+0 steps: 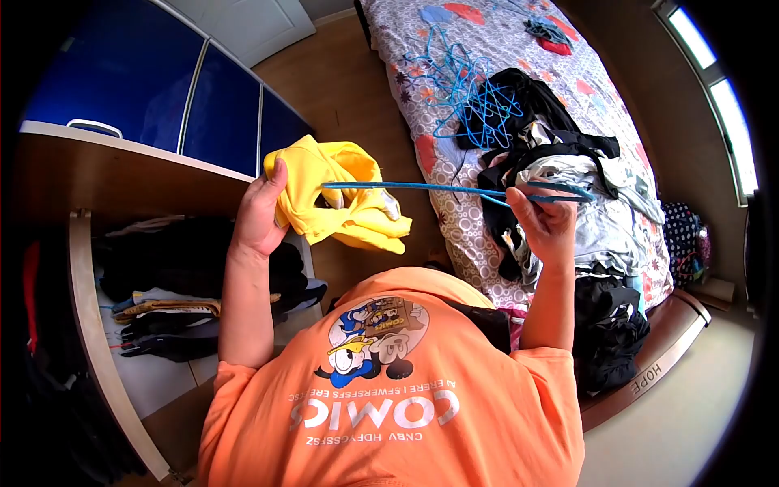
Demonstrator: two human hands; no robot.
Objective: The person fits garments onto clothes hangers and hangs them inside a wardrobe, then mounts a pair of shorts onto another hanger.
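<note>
Our left hand (261, 213) grips the yellow garment (300, 174), its fingers mostly hidden; our right hand (545, 221) is closed around the blue hanger (406, 186), whose far end reaches the garment. Below, open floor (345, 105) runs between the cabinet (130, 73) and the bed's edge (418, 134).

Shows glossy blue wardrobe doors (122, 73) at left, one with a curved white handle (96, 127), next to an open wood-edged compartment (93, 325). Has white panelled door (260, 24) at top left, brown floor (345, 89) between wardrobe and bed. Puts bed with patterned, floral-print cover (406, 77) right of centre, glossy brown end board (669, 345) lettered "HOPE". Gets bright daylight through white-framed window (734, 122), upper right, set in a dim brownish wall (625, 49).
</note>
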